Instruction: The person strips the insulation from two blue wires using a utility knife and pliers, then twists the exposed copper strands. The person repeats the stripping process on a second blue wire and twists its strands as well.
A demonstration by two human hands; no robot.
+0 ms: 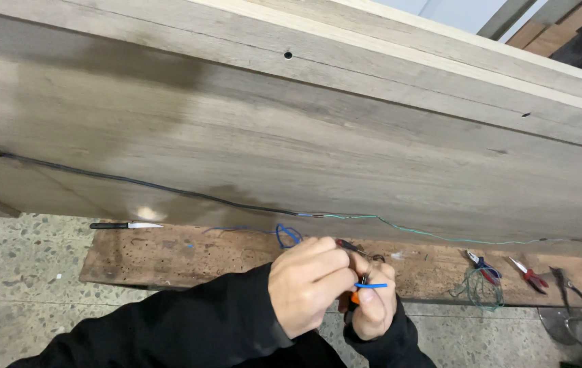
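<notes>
Both hands are working close together over the front edge of a low worn plank (168, 255). The right hand (372, 300) is pinching a short blue wire (372, 285) between its fingertips, with an orange-handled tool (355, 297) tucked in its palm. The left hand (308, 283) is curling over it, fingers clenched against the same wire. Behind them, a black cable (134, 181) is running along a big grey wooden panel (291, 136), thinning into green wire (441, 236). A knife (126, 225), a green wire coil (478, 286) and red-handled pliers (529, 274) are lying on the plank. Speckled terrazzo floor (11, 286) is spreading below.
</notes>
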